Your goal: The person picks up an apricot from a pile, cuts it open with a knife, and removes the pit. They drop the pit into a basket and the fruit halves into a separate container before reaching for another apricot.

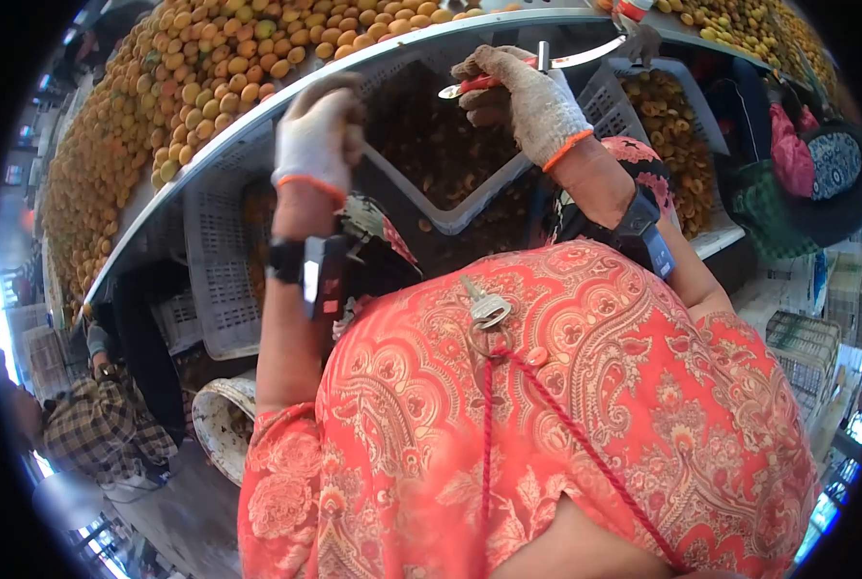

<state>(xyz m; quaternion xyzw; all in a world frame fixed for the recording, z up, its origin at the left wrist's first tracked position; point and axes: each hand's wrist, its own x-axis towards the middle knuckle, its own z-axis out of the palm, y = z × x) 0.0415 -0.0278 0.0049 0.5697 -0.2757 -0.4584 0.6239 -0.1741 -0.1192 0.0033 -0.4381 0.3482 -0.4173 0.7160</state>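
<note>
My left hand [317,140], in a whitish work glove, is raised near the rim of the fruit table. It is blurred by motion, with the fingers curled in; whatever they hold is hidden. My right hand [532,106], in a soiled glove, is closed around a red-handled knife [479,85]. The knife's curved, pale blade points up to the right. Below and between the hands sits a grey-white plastic crate [450,220] with dark, wet-looking bits in it. Many orange-yellow apricots [228,58] lie heaped on the table beyond my left hand.
At the right is a crate [725,227] of split apricots. Another white crate [221,261] stands at the left, above a white bucket [221,415]. A person in a checked top [93,425] is at the far left. Someone with a patterned head covering [832,164] is at right.
</note>
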